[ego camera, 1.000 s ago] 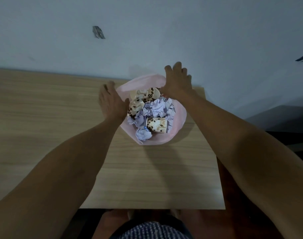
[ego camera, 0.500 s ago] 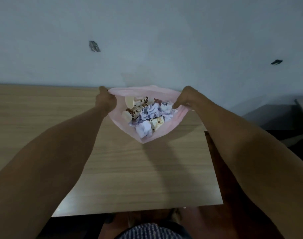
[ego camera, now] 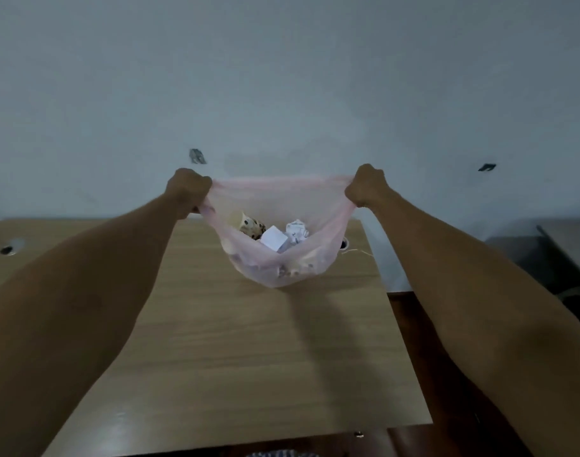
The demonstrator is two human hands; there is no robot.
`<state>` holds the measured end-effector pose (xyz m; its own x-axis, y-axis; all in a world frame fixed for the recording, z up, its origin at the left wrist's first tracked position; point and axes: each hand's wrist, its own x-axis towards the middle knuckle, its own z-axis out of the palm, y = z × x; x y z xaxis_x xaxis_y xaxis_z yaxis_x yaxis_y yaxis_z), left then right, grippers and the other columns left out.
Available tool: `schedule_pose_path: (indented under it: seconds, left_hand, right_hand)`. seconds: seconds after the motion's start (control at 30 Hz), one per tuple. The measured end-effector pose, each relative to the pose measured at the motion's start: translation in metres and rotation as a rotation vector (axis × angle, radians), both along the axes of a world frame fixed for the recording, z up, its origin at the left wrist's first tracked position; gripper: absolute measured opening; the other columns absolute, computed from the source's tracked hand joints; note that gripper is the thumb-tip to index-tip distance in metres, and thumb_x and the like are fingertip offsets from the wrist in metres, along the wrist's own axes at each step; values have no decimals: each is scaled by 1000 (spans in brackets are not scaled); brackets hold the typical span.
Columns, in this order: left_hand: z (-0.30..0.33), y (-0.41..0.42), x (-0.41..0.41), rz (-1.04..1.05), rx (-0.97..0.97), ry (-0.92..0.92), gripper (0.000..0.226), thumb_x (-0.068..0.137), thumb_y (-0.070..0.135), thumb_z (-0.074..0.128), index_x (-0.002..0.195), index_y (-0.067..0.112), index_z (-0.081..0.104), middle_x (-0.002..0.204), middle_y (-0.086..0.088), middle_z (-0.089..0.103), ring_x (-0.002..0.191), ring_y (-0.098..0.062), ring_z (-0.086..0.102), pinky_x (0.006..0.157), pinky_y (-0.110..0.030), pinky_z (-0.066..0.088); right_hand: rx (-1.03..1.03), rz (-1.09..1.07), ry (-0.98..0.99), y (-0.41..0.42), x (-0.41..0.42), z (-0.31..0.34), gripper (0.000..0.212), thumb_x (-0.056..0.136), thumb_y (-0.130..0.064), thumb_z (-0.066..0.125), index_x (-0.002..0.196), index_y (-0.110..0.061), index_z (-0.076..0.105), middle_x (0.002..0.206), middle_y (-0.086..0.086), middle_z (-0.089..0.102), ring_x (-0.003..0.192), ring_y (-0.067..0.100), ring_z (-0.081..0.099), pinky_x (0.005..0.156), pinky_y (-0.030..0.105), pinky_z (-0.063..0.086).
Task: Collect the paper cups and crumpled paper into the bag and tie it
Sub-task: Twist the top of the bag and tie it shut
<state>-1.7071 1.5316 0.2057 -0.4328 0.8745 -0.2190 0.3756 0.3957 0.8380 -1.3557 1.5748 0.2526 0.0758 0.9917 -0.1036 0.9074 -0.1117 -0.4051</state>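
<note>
The bag [ego camera: 282, 258] hangs over the table [ego camera: 249, 357] — my left hand [ego camera: 187, 191] and right hand [ego camera: 366, 186] each fisted on a rim corner, stretching ends for tying.

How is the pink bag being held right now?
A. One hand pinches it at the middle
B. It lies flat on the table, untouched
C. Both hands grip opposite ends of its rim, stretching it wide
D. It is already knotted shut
C: the left hand and right hand each clench one end of the pink bag, its mouth pulled wide above the table.
</note>
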Motion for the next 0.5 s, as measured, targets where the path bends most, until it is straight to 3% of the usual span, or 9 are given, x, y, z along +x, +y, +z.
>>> schedule_pose_path:
  seconds: [0.07, 0.1, 0.17, 0.27, 0.33, 0.4, 0.43, 0.5]
  left_hand:
    - [16, -9, 5, 39, 66, 44, 12, 85, 7, 56, 89, 2, 67, 91, -22, 71, 72, -38, 74, 63, -53, 63]
    - [23, -14, 6, 80, 104, 51, 14, 87, 4, 54, 90, 4, 67, 95, -22, 70, 72, -40, 73, 59, -53, 63]
    - [38, -24, 9, 162, 162, 57, 18, 89, 0, 51, 95, 8, 66, 102, -19, 66, 74, -43, 71, 50, -51, 61]
    - [53, -31, 4, 209, 213, 77, 17, 89, 0, 53, 97, 6, 67, 107, -19, 64, 76, -45, 70, 56, -53, 62]
    - [58, -33, -3, 238, 186, 62, 19, 89, 3, 53, 102, -1, 67, 105, -23, 66, 70, -46, 69, 48, -49, 61]
    - [61, -33, -7, 254, 146, -18, 26, 90, 7, 56, 110, -8, 65, 105, -25, 65, 62, -42, 67, 33, -39, 53]
    - [62, -33, -8, 263, 135, -80, 28, 90, 8, 58, 113, -9, 63, 108, -26, 65, 61, -39, 65, 31, -36, 52]
    - [65, -32, -8, 279, 110, -180, 27, 90, 9, 60, 113, -5, 60, 112, -25, 64, 64, -35, 65, 39, -40, 57]
  right_hand:
    - [-25, 19, -122, -3, 3, -2, 31, 90, 1, 57, 121, 5, 54, 140, 29, 40, 119, 43, 54, 92, 42, 47]
    - [2, 34, -170, -7, 5, -3, 37, 92, 2, 56, 129, 5, 51, 144, 29, 34, 120, 44, 53, 95, 43, 46]
    - [129, 15, -238, -12, 12, -8, 35, 92, 7, 55, 126, 8, 54, 143, 33, 30, 117, 42, 52, 95, 43, 47]
    - [209, -112, -187, -17, 20, -9, 28, 93, -1, 56, 120, 6, 57, 141, 32, 33, 118, 41, 50, 100, 42, 46]
    - [108, -265, -10, -15, 22, -4, 26, 93, -6, 57, 117, 6, 61, 129, 31, 51, 107, 43, 60, 88, 45, 53]
    - [-84, -417, 378, -12, 23, 3, 18, 96, -2, 53, 105, 10, 62, 103, 31, 65, 74, 38, 70, 61, 46, 60]
    - [-136, -467, 571, -10, 22, 5, 12, 98, 2, 50, 97, 8, 61, 96, 28, 66, 61, 33, 67, 48, 44, 59]
    - [-85, -477, 691, -6, 23, 8, 12, 95, 8, 53, 85, 2, 56, 92, 22, 64, 53, 25, 58, 37, 32, 52]
